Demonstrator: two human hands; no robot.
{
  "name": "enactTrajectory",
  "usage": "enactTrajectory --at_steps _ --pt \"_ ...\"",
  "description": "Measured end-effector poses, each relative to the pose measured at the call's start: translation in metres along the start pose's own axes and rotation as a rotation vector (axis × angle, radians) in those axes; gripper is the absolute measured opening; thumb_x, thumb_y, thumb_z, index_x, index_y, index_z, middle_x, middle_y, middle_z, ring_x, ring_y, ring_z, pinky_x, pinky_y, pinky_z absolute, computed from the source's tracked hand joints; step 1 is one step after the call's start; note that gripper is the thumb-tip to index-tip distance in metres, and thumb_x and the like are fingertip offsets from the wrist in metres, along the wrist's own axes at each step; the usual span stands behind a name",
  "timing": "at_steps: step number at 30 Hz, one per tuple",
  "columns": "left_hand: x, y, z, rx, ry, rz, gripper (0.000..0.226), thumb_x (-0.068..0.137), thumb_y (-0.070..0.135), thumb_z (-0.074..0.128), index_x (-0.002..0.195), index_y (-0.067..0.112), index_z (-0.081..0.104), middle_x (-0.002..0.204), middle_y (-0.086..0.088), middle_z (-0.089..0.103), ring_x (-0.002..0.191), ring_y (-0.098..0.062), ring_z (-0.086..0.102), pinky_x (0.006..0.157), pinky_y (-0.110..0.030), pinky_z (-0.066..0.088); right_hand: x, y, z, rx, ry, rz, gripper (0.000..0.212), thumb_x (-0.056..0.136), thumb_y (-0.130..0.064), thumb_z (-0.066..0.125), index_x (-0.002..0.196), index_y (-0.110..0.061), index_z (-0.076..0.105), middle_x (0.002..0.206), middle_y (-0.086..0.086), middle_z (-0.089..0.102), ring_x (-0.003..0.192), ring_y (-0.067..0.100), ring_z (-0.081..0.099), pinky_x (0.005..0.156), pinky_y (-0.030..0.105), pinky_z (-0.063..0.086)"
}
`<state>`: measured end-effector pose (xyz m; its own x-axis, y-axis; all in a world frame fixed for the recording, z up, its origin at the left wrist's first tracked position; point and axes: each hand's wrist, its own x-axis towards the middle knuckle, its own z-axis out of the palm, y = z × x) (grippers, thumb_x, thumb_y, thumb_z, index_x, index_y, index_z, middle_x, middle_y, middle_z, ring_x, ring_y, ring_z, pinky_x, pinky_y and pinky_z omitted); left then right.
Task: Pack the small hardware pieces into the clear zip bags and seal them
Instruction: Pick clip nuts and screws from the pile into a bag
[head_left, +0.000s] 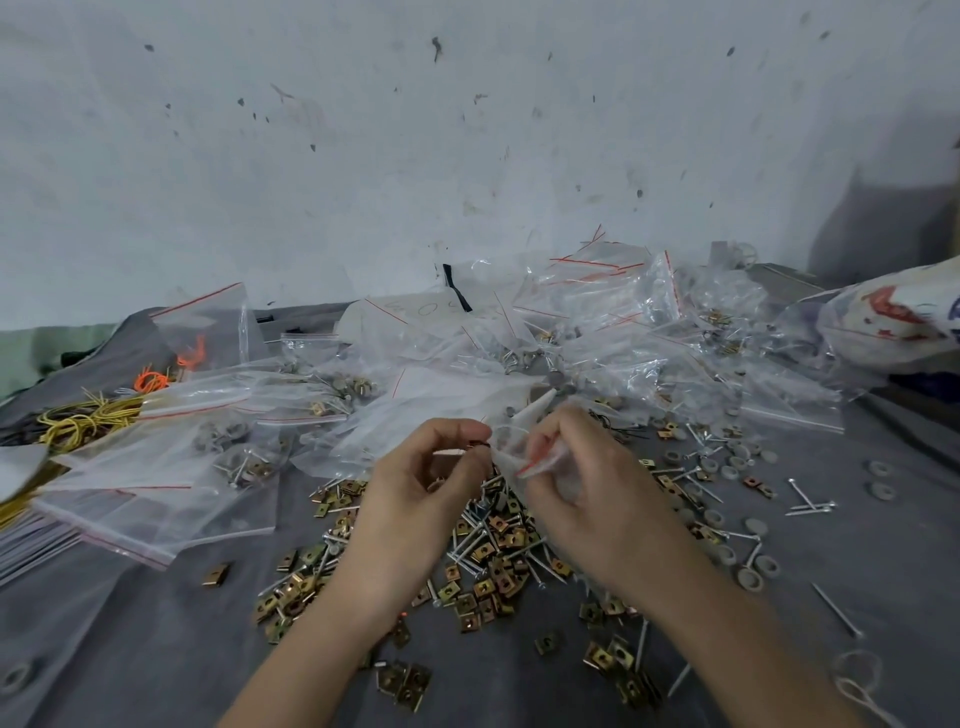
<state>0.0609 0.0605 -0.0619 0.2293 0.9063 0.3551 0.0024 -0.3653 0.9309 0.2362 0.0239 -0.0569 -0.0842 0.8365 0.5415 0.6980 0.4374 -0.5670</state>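
Zip bag pinched between both hands.

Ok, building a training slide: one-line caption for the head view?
Both hands hold a clear zip bag above loose metal clips.

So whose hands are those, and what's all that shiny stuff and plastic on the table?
The camera sits on a person's head and looks down, so you see their own two hands. The right hand pinches a small clear zip bag with a red stripe. The left hand is curled beside it, holding something tiny I can't make out. Below them, on a grey cloth, lies a heap of little gold-coloured square clips mixed with silver nails and round grey washers. Behind is a big pile of zip bags, many already holding pieces.
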Motion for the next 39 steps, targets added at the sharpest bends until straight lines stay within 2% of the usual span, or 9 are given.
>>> enactTrajectory --at_steps 5,8,11,17,21,24,28,33,39 --pt "-0.001 0.003 -0.003 0.025 -0.032 0.047 0.029 0.090 0.010 0.068 0.104 0.035 0.071 0.101 0.003 0.073 0.095 -0.013 0.069 0.079 -0.026 0.056 0.000 0.000 0.005 0.047 -0.084 0.062 0.034 0.087 -0.065 0.052 0.114 -0.044 0.046 0.098 -0.017 0.062 0.085 -0.001 0.060 0.070 0.025 0.051" --pt "0.001 0.004 -0.004 -0.005 0.017 0.057 0.029 0.087 0.005 0.069 0.098 0.032 0.071 0.099 0.004 0.072 0.095 -0.010 0.069 0.078 -0.020 0.053 0.000 -0.002 0.004 0.104 -0.066 0.067 0.043 0.085 -0.078 0.046 0.113 -0.046 0.051 0.087 -0.024 0.064 0.077 -0.003 0.062 0.059 0.012 0.045" --pt "0.000 0.005 -0.004 0.012 0.034 0.071 0.024 0.086 0.003 0.069 0.094 0.026 0.070 0.094 0.004 0.073 0.091 -0.012 0.069 0.078 -0.023 0.055 0.001 -0.005 0.004 0.130 -0.063 0.057 0.045 0.086 -0.080 0.042 0.111 -0.045 0.056 0.091 -0.037 0.059 0.076 -0.005 0.062 0.059 0.011 0.046" --pt "-0.002 0.008 -0.011 0.105 0.069 0.045 0.027 0.089 0.014 0.069 0.098 0.039 0.071 0.090 0.004 0.072 0.079 -0.022 0.067 0.071 -0.031 0.054 0.002 -0.005 0.003 0.141 -0.054 0.083 0.034 0.087 -0.068 0.050 0.114 -0.049 0.059 0.087 -0.027 0.065 0.081 -0.005 0.065 0.066 0.021 0.058" --pt "-0.003 0.000 -0.032 0.441 0.099 0.025 0.024 0.092 0.027 0.067 0.097 0.050 0.068 0.088 0.021 0.070 0.078 -0.003 0.065 0.064 -0.013 0.050 0.000 0.002 -0.002 0.227 -0.054 0.109 0.041 0.081 -0.071 0.057 0.112 -0.045 0.061 0.102 -0.022 0.067 0.094 -0.004 0.063 0.074 0.023 0.058" --pt "-0.006 -0.006 -0.047 0.729 0.091 0.034 0.012 0.093 0.040 0.062 0.104 0.044 0.065 0.086 0.027 0.068 0.087 0.009 0.061 0.067 -0.005 0.043 -0.001 0.004 -0.007 0.203 -0.013 0.069 0.036 0.081 -0.076 0.056 0.106 -0.051 0.055 0.110 -0.029 0.059 0.103 -0.012 0.057 0.075 0.007 0.049" --pt "-0.006 -0.011 -0.056 0.970 0.027 0.088 0.024 0.098 0.042 0.048 0.112 0.034 0.066 0.093 0.022 0.066 0.090 0.000 0.062 0.078 -0.023 0.050 -0.001 0.001 -0.014 0.162 0.052 -0.001 0.039 0.090 -0.077 0.042 0.105 -0.044 0.055 0.111 -0.026 0.054 0.109 -0.007 0.055 0.082 0.002 0.039" --pt "-0.003 -0.012 -0.057 0.823 0.074 0.074 0.023 0.100 0.033 0.050 0.116 0.032 0.067 0.101 0.019 0.064 0.095 0.007 0.058 0.075 -0.012 0.045 -0.001 0.002 -0.018 0.140 0.109 -0.101 0.025 0.104 -0.049 0.038 0.109 -0.034 0.058 0.110 -0.018 0.055 0.111 0.010 0.056 0.088 0.013 0.041" --pt "0.009 0.021 -0.037 0.447 0.159 0.043 0.018 0.098 0.031 0.057 0.108 0.045 0.062 0.097 0.016 0.064 0.087 0.003 0.059 0.064 -0.009 0.047 -0.001 0.002 -0.023 0.102 0.118 -0.103 0.022 0.104 -0.048 0.040 0.108 -0.033 0.056 0.110 -0.018 0.054 0.109 0.003 0.056 0.087 0.007 0.038"
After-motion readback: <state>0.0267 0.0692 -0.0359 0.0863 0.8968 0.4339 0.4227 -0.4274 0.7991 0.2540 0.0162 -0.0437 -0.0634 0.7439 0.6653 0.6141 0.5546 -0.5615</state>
